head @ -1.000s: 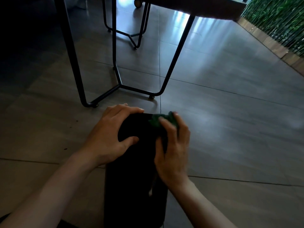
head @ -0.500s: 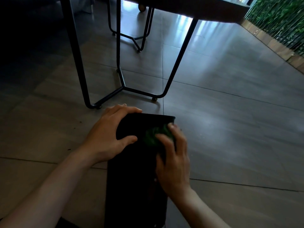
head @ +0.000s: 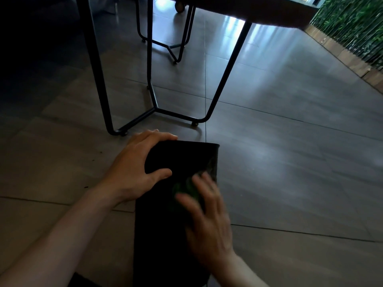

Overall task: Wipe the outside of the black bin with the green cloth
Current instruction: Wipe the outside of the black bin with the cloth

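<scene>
Green cloth (head: 187, 189) under flat right hand (head: 209, 220) on black bin (head: 161, 224).

Text on bin (head: 163, 214): none readable; its dark side shows no label.
Text on cloth (head: 186, 189): none readable; it is blurred.
Signs on floor (head: 290, 162) or table (head: 259, 15): none readable.

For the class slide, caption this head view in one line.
Left hand steadies the black bin lying on the tiled floor while the right hand rubs the green cloth over it.
</scene>
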Demonstrator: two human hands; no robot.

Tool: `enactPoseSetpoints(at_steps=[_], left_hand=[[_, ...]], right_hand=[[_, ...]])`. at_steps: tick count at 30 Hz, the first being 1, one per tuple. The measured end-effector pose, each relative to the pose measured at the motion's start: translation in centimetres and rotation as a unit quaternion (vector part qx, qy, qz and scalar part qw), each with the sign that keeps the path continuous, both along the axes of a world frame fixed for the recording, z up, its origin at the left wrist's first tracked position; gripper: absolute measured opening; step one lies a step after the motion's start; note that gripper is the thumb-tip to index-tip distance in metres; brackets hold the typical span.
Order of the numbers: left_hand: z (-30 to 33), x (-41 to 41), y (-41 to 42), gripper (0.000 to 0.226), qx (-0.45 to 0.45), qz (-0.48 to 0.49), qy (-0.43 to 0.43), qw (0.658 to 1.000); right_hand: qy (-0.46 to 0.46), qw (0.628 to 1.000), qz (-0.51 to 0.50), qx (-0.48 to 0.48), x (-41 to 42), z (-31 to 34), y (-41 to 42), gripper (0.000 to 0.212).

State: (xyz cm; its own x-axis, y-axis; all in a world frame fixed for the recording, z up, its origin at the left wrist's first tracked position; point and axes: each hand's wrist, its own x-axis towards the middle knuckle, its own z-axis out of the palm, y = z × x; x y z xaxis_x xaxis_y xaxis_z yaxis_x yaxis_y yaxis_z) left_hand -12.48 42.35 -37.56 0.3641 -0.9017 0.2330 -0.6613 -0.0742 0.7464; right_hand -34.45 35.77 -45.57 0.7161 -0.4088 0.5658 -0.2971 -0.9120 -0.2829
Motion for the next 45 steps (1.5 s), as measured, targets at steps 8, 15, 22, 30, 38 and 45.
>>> enactPoseSetpoints(at_steps=[8, 15, 22, 30, 38, 45], left_hand=[[-0.4, 0.4, 0.0, 0.072, -0.002, 0.006, -0.001, 1.000], [-0.5, 0.2, 0.1, 0.072, 0.000, -0.001, 0.001, 1.000], [-0.4, 0.3, 0.2, 0.071, -0.005, 0.000, -0.004, 1.000], [-0.2, 0.0, 0.4, 0.071, -0.018, -0.016, -0.007, 1.000], [-0.3, 0.3, 0.6, 0.070, -0.022, 0.007, 0.008, 1.000], [-0.2, -0.1, 0.3, 0.070, -0.021, -0.003, 0.013, 1.000]], right_hand=[[0.010, 1.000, -0.006, -0.024, 1.0, -1.2, 2.8, 0.043], [0.108, 0.989, 0.102, -0.020, -2.6, 1.9, 4.2, 0.033], [0.166, 0.928, 0.070, 0.327, -1.2, 10.8, -0.6, 0.036], [-0.125, 0.967, -0.196, 0.104, 1.2, 8.9, -2.5, 0.049], [0.094, 0.993, -0.069, -0.029, -0.5, 1.9, 0.5, 0.092], [0.071, 0.996, 0.035, -0.031, -3.3, 2.1, -1.2, 0.062]])
